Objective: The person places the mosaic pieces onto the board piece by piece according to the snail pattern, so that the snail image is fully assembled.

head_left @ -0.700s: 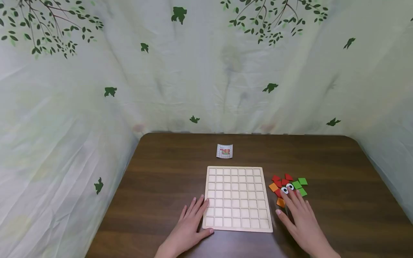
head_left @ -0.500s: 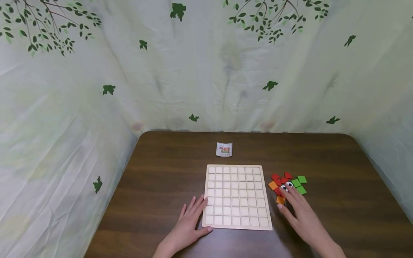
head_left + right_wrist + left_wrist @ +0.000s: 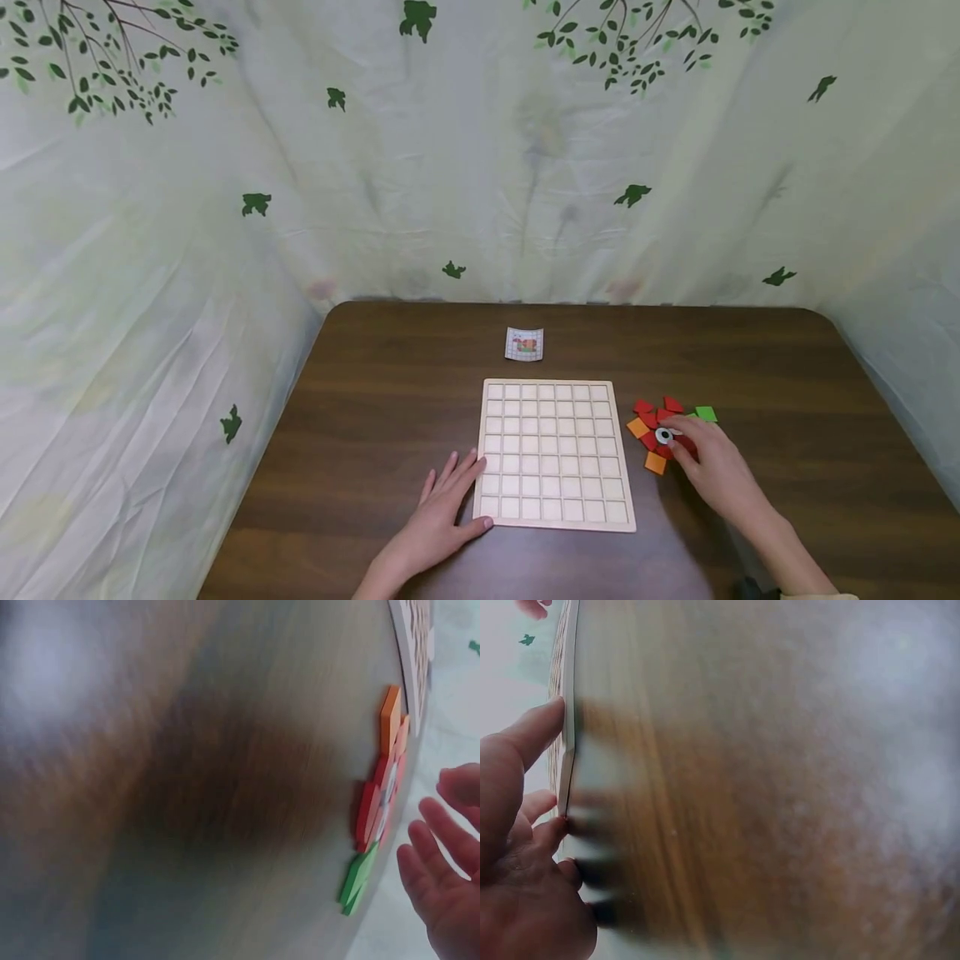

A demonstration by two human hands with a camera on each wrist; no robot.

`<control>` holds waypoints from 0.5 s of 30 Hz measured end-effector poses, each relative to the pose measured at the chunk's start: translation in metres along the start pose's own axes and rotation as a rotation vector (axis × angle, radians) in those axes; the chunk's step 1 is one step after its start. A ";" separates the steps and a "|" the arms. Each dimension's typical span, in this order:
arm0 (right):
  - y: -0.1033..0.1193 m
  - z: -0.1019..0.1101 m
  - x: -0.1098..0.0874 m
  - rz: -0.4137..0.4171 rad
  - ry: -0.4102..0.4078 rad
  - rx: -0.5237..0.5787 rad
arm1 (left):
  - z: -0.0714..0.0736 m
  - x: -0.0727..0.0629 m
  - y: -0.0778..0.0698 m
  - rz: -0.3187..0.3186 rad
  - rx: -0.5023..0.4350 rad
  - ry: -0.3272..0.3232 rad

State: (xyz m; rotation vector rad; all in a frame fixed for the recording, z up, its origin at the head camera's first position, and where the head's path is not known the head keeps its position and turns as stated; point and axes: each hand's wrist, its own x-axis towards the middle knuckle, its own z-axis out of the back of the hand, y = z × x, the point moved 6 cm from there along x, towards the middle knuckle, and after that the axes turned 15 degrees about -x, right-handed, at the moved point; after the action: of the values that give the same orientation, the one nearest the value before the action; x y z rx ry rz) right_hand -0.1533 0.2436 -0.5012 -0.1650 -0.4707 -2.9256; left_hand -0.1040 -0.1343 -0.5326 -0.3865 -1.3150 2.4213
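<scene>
A pale wooden grid board (image 3: 555, 527) lies on the table. My left hand (image 3: 433, 533) rests at its near left corner, thumb and fingertips touching the edge, fingers spread. In the left wrist view, the thumb (image 3: 540, 727) touches the board's side. My right hand (image 3: 720, 471) hovers over a cluster of tiles right of the board. Its thumb and forefinger are apart on either side of a round eye piece (image 3: 663, 436). Red tiles (image 3: 672, 404), orange tiles (image 3: 656, 463) and a green tile (image 3: 706, 413) surround it; the hand hides some. In the right wrist view, the fingers look relaxed, above the tiles.
A small picture card (image 3: 524, 344) with a colourful grid pattern lies behind the board. The dark wooden table (image 3: 390, 400) has rounded far corners. A pale curtain (image 3: 480, 183) with printed leaves hangs behind and beside it.
My right hand has moved forward over the tiles, its thumb and forefinger now bracketing the eye piece and its palm covering some green tiles. My left hand stays at the board.
</scene>
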 end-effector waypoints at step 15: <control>-0.014 -0.012 0.020 -0.031 0.141 -0.026 | -0.001 0.000 0.003 0.005 0.004 0.002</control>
State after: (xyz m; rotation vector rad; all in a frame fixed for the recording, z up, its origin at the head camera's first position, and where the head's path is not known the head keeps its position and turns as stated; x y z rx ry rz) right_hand -0.1764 0.2496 -0.5140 0.0454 -0.4170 -2.9488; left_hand -0.1037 -0.1348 -0.5358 -0.3914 -1.3103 2.4269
